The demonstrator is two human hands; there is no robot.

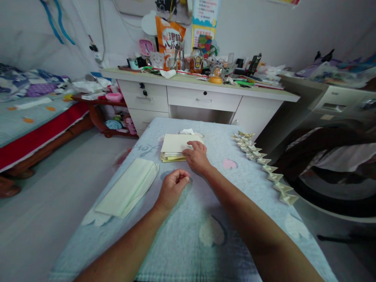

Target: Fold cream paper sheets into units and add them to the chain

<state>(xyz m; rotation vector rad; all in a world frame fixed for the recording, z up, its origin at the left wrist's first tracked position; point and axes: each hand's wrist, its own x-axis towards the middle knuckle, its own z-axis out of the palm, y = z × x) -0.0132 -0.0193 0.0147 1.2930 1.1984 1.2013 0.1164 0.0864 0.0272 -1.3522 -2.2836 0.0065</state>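
My right hand [197, 156] reaches over the right side of a stack of cream paper sheets [174, 144]. Its fingers are apart and bent, with the tips on or just above the top sheet; contact is hard to make out. Closer to me, my left hand [174, 188] is curled closed, thumb against the index finger, and no object shows in it. Left of that hand lies a folded pile of pale green paper [127, 188]. Along the table's right side runs a row of several folded paper boats [268, 168], the farthest with a dark printed pattern.
A blue cloth with heart shapes covers the table [235, 235]. Beyond stands a white desk [202, 98] crowded with jars, an orange snack bag [170, 37] and a pink clock [146, 47]. A washing machine [337, 105] is at right, a bed [35, 121] at left.
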